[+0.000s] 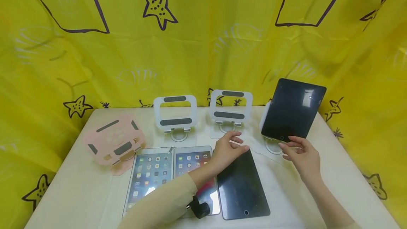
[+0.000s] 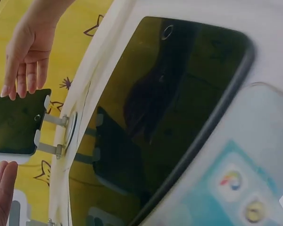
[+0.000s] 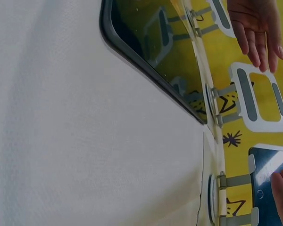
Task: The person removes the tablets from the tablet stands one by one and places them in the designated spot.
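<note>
A dark tablet point(image 1: 292, 109) stands propped on the rightmost white stand point(image 1: 265, 117). My right hand point(image 1: 287, 147) has straight fingers, with the fingertips at this tablet's lower edge and nothing gripped. Another dark tablet point(image 1: 241, 183) lies flat on the table. My left hand point(image 1: 240, 144) hovers over its far edge with relaxed fingers and holds nothing. In the left wrist view the flat dark tablet point(image 2: 179, 108) fills the frame, with the right hand point(image 2: 26, 56) at the propped tablet point(image 2: 12, 125). The right wrist view shows the left hand point(image 3: 257, 28) beyond the flat tablet point(image 3: 151, 47).
Two lit white tablets point(image 1: 149, 176) point(image 1: 192, 160) lie side by side left of the dark one. Two empty white stands point(image 1: 175, 114) point(image 1: 230, 109) stand at the back, and a pink stand point(image 1: 114, 139) lies at the left. A yellow curtain point(image 1: 203, 38) surrounds the pale table point(image 1: 334, 172).
</note>
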Tool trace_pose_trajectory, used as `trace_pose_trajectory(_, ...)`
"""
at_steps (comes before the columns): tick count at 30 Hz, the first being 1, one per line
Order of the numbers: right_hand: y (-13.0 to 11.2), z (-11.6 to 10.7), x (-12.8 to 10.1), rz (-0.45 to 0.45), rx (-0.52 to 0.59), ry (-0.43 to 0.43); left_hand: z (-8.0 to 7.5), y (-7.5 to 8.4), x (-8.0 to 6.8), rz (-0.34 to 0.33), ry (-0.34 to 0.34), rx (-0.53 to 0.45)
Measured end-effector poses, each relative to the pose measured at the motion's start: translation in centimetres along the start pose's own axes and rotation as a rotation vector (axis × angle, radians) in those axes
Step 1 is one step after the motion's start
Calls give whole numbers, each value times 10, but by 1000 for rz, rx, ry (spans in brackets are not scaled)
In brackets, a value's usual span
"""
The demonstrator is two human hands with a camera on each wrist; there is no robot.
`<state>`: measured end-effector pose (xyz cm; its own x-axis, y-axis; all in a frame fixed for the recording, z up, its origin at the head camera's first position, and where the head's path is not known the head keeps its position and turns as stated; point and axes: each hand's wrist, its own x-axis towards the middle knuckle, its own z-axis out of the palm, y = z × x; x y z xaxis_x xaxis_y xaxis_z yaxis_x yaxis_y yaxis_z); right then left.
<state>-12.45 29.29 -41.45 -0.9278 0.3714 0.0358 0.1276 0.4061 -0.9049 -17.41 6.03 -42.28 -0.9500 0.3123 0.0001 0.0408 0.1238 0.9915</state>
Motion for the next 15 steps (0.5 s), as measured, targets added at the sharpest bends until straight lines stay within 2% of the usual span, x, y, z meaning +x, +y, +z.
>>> trace_pose_trajectory(3, 7, 0, 7, -18, -11, 74, 3, 3, 6, 27, 0, 48)
trace_pose_trajectory(9, 15, -5, 18, -68, -128, 236, 13, 8, 21, 53, 31, 103)
trace_pose_trajectory(15, 7, -14, 23, -99, -192, 294, 21, 13, 37, 77, 20, 91)
